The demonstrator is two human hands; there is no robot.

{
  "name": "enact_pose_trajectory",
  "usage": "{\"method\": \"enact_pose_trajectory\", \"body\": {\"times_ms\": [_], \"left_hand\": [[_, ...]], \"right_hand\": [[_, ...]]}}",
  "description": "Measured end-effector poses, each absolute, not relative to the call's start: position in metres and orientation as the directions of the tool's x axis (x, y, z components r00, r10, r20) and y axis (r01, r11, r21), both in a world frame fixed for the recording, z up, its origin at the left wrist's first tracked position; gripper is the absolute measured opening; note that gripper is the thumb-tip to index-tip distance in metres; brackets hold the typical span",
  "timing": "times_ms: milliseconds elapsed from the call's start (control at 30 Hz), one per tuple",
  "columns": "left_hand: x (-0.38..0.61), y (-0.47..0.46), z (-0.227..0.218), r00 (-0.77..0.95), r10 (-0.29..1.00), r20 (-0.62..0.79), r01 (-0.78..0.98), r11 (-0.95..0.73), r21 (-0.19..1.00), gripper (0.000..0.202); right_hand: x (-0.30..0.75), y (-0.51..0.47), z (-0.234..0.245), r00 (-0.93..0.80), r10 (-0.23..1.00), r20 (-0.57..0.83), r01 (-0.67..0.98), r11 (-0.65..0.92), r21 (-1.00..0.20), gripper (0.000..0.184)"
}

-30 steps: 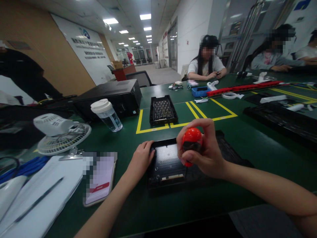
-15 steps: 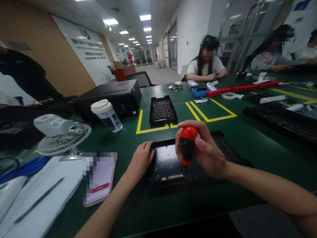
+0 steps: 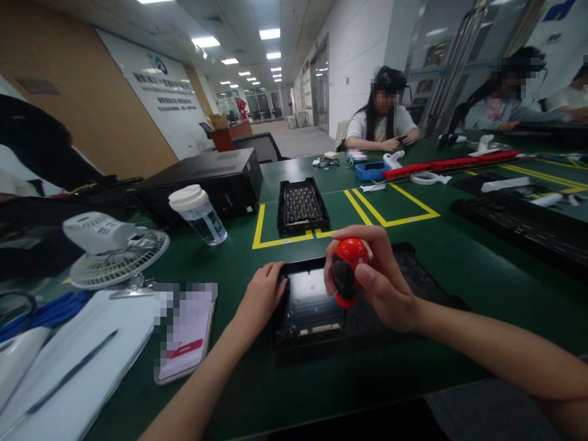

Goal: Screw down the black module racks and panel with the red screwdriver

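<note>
My right hand (image 3: 386, 282) is closed around the bulbous red-and-black handle of what looks like a screwdriver (image 3: 349, 252), above the middle of a black panel (image 3: 307, 300). The tool's shaft and tip are hidden from me. The panel lies flat on the green table, with a shiny left section, a few screw heads and a pale strip along its near side. My left hand (image 3: 263, 289) grips the panel's far left corner, its fingers curled over the edge.
Beyond the panel a black tray (image 3: 303, 228) of small metallic pieces stands within yellow tape. To the left are a lidded bottle (image 3: 202, 220), a fan (image 3: 119, 257), a phone (image 3: 188, 331) and a clipboard (image 3: 82, 361). Several people sit or stand around.
The screwdriver handle has shifted and turned slightly in my right hand, whose thumb and fingers have moved a little. My left hand and the panel stay put.
</note>
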State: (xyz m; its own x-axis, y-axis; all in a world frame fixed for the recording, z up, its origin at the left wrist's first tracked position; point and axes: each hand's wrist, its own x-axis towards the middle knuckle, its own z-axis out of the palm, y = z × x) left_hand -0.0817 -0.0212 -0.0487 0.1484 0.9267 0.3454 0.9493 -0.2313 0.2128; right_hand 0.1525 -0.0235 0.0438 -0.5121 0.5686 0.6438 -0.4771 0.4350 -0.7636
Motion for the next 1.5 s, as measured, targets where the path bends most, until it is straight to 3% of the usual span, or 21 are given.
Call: {"method": "enact_pose_trajectory", "body": {"times_ms": [433, 1200, 1300, 1500], "left_hand": [[-0.0796, -0.0227, -0.0445, 0.144, 0.933, 0.33, 0.951, -0.223, 0.214, 0.033], [-0.08, -0.022, -0.0457, 0.136, 0.932, 0.335, 0.95, -0.218, 0.222, 0.034], [-0.0793, -0.0228, -0.044, 0.135, 0.938, 0.319, 0.951, -0.213, 0.225, 0.035], [-0.0779, -0.0234, -0.0421, 0.131, 0.942, 0.31, 0.953, -0.206, 0.222, 0.034]], "right_hand": [[0.149, -0.021, 0.0432, -0.449, 0.53, 0.719, -0.476, 0.539, -0.695, 0.031], [0.1456, -0.0224, 0.0428, -0.448, 0.581, 0.679, -0.562, 0.408, -0.719, 0.038], [0.147, -0.0246, 0.0441, -0.476, 0.595, 0.647, -0.571, 0.35, -0.742, 0.03], [0.1514, -0.0275, 0.0484, -0.546, 0.635, 0.546, -0.521, 0.252, -0.815, 0.039]]}}
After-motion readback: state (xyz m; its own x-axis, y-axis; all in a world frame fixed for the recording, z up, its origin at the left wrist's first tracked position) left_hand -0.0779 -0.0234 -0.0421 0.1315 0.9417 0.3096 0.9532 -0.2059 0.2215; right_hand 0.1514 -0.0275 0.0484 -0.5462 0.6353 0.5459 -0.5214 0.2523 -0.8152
